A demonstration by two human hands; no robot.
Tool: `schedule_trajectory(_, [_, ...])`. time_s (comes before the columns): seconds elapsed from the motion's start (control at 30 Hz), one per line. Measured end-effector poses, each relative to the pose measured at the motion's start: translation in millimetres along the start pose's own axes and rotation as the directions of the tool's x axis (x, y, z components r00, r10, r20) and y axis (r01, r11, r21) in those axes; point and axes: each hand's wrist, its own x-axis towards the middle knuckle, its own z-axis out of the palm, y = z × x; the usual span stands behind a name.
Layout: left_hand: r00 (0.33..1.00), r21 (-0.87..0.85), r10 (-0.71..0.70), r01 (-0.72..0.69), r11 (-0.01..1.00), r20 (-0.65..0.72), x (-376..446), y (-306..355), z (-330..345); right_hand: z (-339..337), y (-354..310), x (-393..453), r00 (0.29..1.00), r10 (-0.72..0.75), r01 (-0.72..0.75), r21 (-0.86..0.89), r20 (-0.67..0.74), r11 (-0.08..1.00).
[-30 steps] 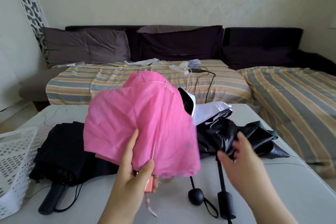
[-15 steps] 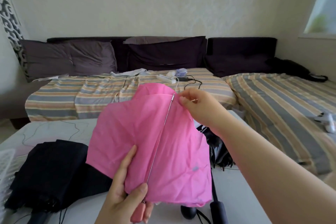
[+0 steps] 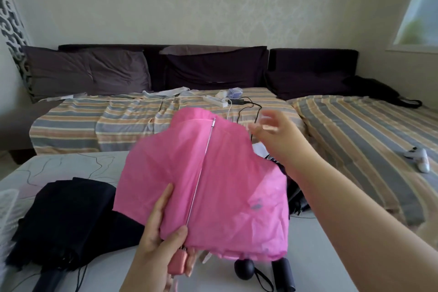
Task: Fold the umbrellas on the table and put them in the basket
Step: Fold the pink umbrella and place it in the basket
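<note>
1. White table point(image 3: 308, 256): one; all the umbrellas are borne on or held over it.
2. Pink fabric umbrella point(image 3: 225, 187), collapsed but loose: one, held above the table; the folding step is judged in hand, with canopy panels to be gathered next.
3. Black folded umbrella point(image 3: 68, 216): one at left; at least two more dark handles point(image 3: 283, 274) are seen at right.
4. White perforated basket point(image 3: 7, 211): one, at the left edge.
5. Left hand point(image 3: 161, 239): grips the pink handle.
6. Right hand point(image 3: 279, 135): blurred, fingers loosely spread, nothing held.

A pink umbrella point(image 3: 213, 185) fills the left hand point(image 3: 163, 242); left of that hand lies a black umbrella point(image 3: 68, 218). Beyond, the sofa cover point(image 3: 132, 118) shows orange-and-grey stripes.
</note>
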Motion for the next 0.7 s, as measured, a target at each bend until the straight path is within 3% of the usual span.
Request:
schedule_trajectory(0.07, [0.998, -0.034, -0.029, 0.027, 0.999, -0.047, 4.7, 0.7, 0.0, -3.4, 9.0, -30.6, 0.982, -0.017, 0.01, -0.042, -0.19, 0.999])
schedule_trajectory(0.13, [0.993, -0.124, -0.069, 0.056, 0.991, -0.1, 7.7, -1.6, 1.6, 4.2, 27.5, -67.2, 0.97, 0.114, -0.117, 0.002, -0.216, 0.993])
schedule_trajectory(0.2, [0.985, -0.176, -0.099, 0.073, 0.982, -0.142, 9.0, -5.3, 2.7, 23.9, 53.6, -97.4, 0.907, 0.42, -0.419, 0.052, -0.019, 0.907])
schedule_trajectory(0.23, [0.985, -0.198, -0.107, 0.078, 0.977, -0.139, 9.1, -6.9, 2.8, 34.2, 65.7, -107.8, 0.825, 0.553, -0.562, 0.072, 0.116, 0.824])
schedule_trajectory(0.3, [0.988, -0.264, -0.107, 0.073, 0.962, -0.115, 7.4, -9.8, 0.9, 50.0, 80.2, -115.9, 0.669, 0.674, -0.742, 0.235, 0.313, 0.628])
schedule_trajectory(0.33, [0.987, -0.278, -0.113, 0.076, 0.958, -0.117, 6.7, -10.4, 0.3, 55.2, 82.6, -115.3, 0.616, 0.695, -0.786, 0.352, 0.372, 0.509])
schedule_trajectory(0.37, [0.985, -0.286, -0.124, 0.086, 0.954, -0.117, 6.2, -10.3, 0.3, 58.4, 86.5, -113.2, 0.607, 0.687, -0.781, 0.46, 0.399, 0.423])
schedule_trajectory(0.47, [0.983, -0.302, -0.133, 0.091, 0.949, -0.125, 4.4, -9.8, 2.5, 57.9, 84.1, -106.8, 0.694, 0.63, -0.675, 0.618, 0.348, 0.403])
schedule_trajectory(0.6, [0.975, -0.26, -0.166, 0.124, 0.958, -0.145, 4.4, -11.5, 5.3, 56.2, 79.5, -105.2, 0.725, 0.575, -0.64, 0.679, 0.379, 0.359])
schedule_trajectory(0.7, [0.967, -0.171, -0.193, 0.164, 0.971, -0.166, 3.3, -14.7, 9.1, 47.1, 68.9, -103.8, 0.85, 0.476, -0.454, 0.771, 0.225, 0.447])
